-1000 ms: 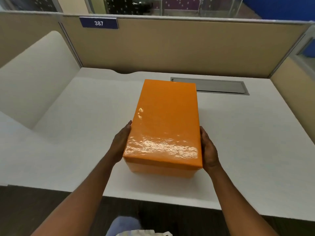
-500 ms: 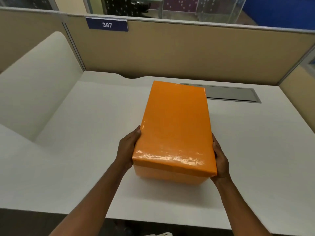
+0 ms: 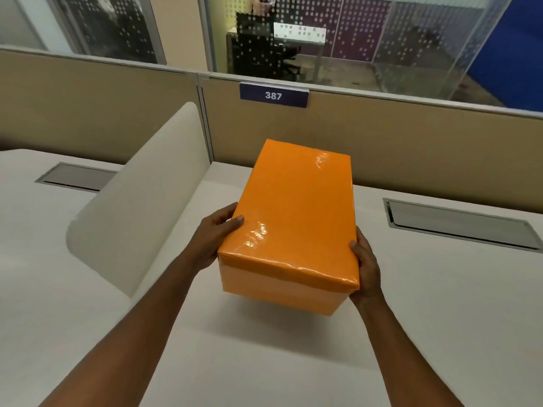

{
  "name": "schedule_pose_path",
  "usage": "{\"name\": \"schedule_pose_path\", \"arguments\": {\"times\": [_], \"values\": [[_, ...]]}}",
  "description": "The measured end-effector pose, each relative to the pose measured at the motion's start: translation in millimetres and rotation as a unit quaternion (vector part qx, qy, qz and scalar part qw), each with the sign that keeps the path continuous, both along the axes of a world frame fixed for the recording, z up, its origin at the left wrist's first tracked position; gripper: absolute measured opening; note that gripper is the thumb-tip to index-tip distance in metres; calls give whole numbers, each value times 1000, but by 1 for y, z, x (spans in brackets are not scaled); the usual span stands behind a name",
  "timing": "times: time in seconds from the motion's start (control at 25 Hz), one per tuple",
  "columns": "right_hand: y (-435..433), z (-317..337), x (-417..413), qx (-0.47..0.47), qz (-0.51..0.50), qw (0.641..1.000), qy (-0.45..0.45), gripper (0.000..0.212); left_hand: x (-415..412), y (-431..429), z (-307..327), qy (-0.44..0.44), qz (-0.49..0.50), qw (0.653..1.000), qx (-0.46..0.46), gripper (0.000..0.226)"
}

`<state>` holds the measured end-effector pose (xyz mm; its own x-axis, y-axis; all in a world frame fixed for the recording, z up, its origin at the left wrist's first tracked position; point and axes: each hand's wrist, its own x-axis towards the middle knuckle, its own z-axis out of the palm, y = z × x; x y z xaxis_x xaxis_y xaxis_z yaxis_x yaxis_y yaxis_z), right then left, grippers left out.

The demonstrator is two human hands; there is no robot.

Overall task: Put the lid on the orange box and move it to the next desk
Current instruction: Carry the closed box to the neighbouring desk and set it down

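Nearest the camera, two bare forearms reach forward over the desk. The left hand is closed against the left side of the orange box, thumb lying on the lid near its front left corner. The right hand clasps the right front corner of the box, fingertips curled over the lid edge. Both hands grip it; neither is free.

The lid sits fully down on the box and squarely aligned, so the lidding step reads as complete. The box appears raised clear of the desk: a soft shadow lies beneath its front edge, though whether the far end is also clear cannot be confirmed from this angle.

Left of the box stands a curved white divider, with a second desk surface beyond it. Behind the box runs a tan partition carrying a placard marked 387.

Judgement: the carry step is in hand. The next move calls for lifting the box over or around the divider, kept level, and setting it down leftward.
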<state>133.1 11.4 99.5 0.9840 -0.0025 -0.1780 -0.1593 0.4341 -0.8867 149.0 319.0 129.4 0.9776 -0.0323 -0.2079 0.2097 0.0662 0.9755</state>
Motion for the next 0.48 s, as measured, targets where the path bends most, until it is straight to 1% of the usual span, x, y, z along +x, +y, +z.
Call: {"name": "schedule_pose_path", "arguments": {"times": [0.08,0.12,0.28,0.48], "values": [[37,5,32,0,18,1000,-13,47,24,36,4,5,22,1000,2,32],[55,6,47,-2,21,1000,-18,48,37,53,5,10,34,999,7,31],[115,-1,98,-10,15,1000,-10,49,83,110,1,29,57,997,34,42],[164,-19,139,-10,13,1000,12,51,116,154,-13,40,84,995,44,43]]}}
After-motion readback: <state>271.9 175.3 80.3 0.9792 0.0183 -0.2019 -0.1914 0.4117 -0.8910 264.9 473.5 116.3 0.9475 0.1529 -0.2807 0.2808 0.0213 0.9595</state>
